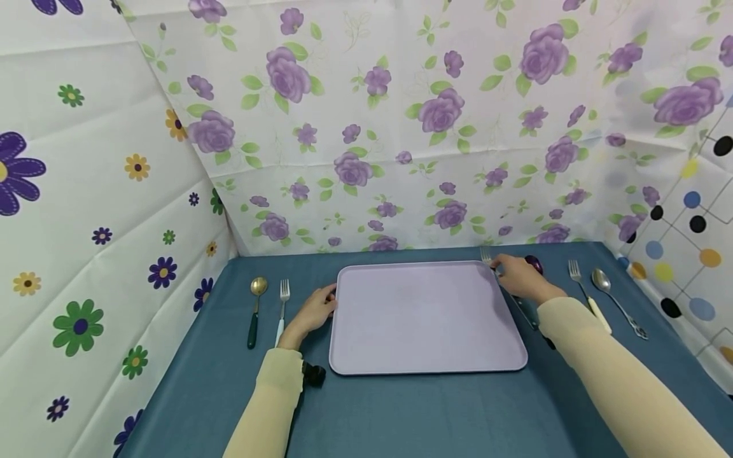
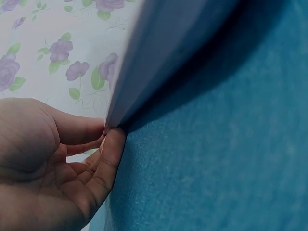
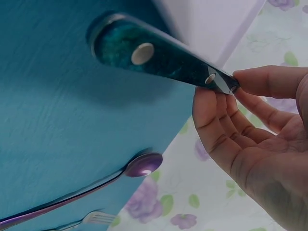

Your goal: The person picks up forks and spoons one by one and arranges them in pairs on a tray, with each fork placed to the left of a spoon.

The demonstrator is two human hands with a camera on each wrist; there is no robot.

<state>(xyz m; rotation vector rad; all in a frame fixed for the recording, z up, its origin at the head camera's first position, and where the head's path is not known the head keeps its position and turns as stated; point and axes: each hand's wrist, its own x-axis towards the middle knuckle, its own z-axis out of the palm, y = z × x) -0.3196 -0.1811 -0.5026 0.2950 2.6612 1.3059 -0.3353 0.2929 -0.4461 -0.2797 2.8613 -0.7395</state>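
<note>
A pale lilac rectangular tray lies on the blue-covered table. At its left edge my left hand pinches the rim between thumb and fingers, as the left wrist view shows. Beside the tray's far right corner, my right hand holds a fork by the neck. The fork's dark green handle has silver rivets and slants over the cloth in the right wrist view. A purple metallic spoon lies beyond the right hand, mostly hidden by it in the head view.
Left of the tray lie a gold spoon with a green handle and a white-handled fork. On the right are a cream-handled fork and a silver spoon. Flowered cloth hangs behind the table.
</note>
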